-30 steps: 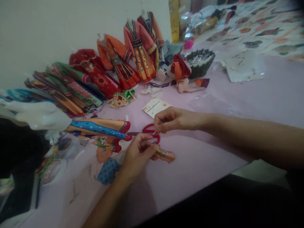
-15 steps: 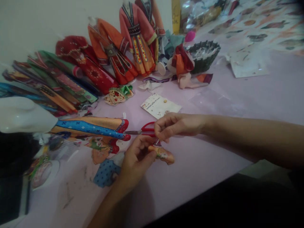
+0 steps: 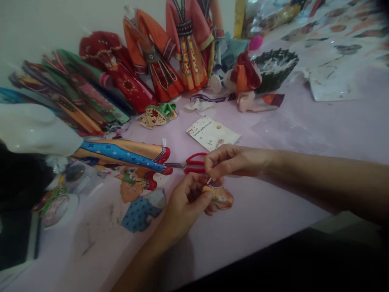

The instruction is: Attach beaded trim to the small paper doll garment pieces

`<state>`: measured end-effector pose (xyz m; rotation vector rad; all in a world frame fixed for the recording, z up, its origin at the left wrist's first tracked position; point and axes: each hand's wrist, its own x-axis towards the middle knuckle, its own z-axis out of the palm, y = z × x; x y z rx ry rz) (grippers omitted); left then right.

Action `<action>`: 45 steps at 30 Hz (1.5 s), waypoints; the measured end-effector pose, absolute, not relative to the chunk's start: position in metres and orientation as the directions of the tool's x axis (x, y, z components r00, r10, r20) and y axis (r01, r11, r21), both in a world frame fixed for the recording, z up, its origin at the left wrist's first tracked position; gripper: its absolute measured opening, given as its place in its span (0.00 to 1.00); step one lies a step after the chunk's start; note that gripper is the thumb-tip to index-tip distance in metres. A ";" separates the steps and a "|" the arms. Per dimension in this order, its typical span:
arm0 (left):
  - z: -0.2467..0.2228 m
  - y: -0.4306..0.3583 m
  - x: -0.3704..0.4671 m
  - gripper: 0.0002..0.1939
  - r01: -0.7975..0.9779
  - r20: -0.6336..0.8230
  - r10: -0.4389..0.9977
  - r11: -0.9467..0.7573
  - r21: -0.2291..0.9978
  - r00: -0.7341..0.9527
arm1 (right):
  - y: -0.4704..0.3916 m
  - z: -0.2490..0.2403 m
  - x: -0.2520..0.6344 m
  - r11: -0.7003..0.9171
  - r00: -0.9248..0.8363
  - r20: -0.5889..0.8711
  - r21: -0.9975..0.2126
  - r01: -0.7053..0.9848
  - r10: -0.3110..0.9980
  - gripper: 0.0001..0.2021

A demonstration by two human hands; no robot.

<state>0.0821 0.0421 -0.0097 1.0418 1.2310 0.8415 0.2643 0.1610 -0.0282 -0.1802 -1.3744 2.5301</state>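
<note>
Low over the table, my left hand point(image 3: 188, 200) pinches a small orange patterned fabric piece point(image 3: 223, 198) between thumb and fingers. A row of white beads runs along the fabric's dark red upper part. At that beaded edge, my right hand point(image 3: 226, 162) has its thumb and fingertips pressed together; whatever is between them, perhaps the end of the bead trim, is too small to make out. Partly behind my right hand lie scissors point(image 3: 194, 164) with red handles. A blue dotted fabric piece point(image 3: 138, 213) rests left of my left hand.
Doll costumes point(image 3: 152, 61) lean in a row along the wall. A white card point(image 3: 206, 132) with small ornaments lies beyond the scissors. At the back stands a dark green woven basket point(image 3: 275, 75). A doll in a blue and orange skirt point(image 3: 127, 156) lies at left.
The whole scene has shifted slightly rightward in view. Between my hands the orange fabric piece has turned, and more of its beaded edge shows. Both hands keep their pinch.
</note>
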 end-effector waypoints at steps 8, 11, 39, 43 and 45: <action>-0.012 0.041 0.086 0.09 0.071 -0.376 0.917 0.370 0.926 0.135 | 0.154 -0.024 0.260 -0.530 -0.949 0.008 -0.828 -0.184 0.316 0.05; -0.013 0.039 0.085 0.07 0.025 -0.395 0.907 0.396 0.918 0.145 | 0.151 -0.022 0.258 -0.444 -0.900 -0.002 -0.870 -0.214 0.436 0.05; -0.013 0.036 0.080 0.03 -0.318 -0.333 0.943 0.324 0.891 0.029 | 0.122 -0.015 0.253 -0.223 -0.782 -0.157 -0.974 0.024 0.604 0.14; -0.011 0.037 0.080 0.04 -0.326 -0.344 0.939 0.332 0.885 0.023 | 0.121 -0.016 0.253 -0.226 -0.766 -0.168 -0.974 0.030 0.621 0.12; -0.011 0.036 0.081 0.04 -0.328 -0.344 0.939 0.333 0.884 0.025 | 0.121 -0.015 0.253 -0.239 -0.766 -0.172 -0.971 0.025 0.620 0.11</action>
